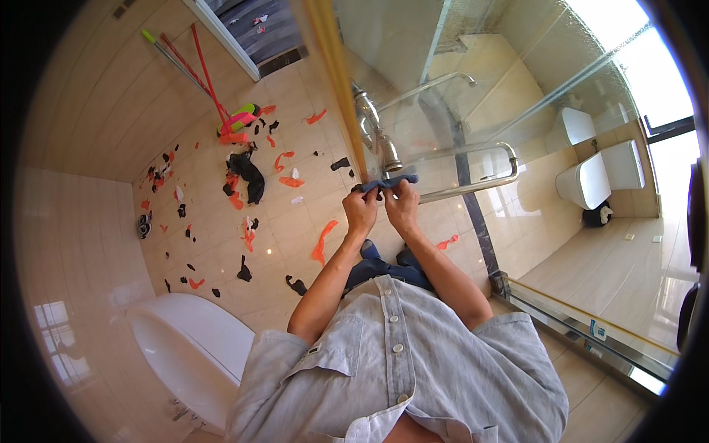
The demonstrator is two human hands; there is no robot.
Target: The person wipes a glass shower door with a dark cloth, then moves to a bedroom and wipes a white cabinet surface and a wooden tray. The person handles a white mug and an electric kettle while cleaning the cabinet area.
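A blue rolled or folded cloth (400, 180) is pinched between my two hands, at the edge of a glass shower door. My left hand (360, 207) grips its left end, close to a small dark piece beneath it. With thumb and fingers, my right hand (402, 204) holds the cloth further right, and its end sticks out past the fingers. Metal door hinges or fittings (390, 155) sit just beyond the cloth. A bent metal bar handle (471, 188) runs from beside my right hand to the right. What the fingertips cover is hidden.
Orange, black and white scraps (249, 177) litter the tiled floor. A broom and dustpan (235, 123) with long handles lean at the upper left wall. A white bathtub (188, 332) stands lower left, a toilet (590, 180) at the right behind glass. A dark threshold strip (479, 221) crosses the floor.
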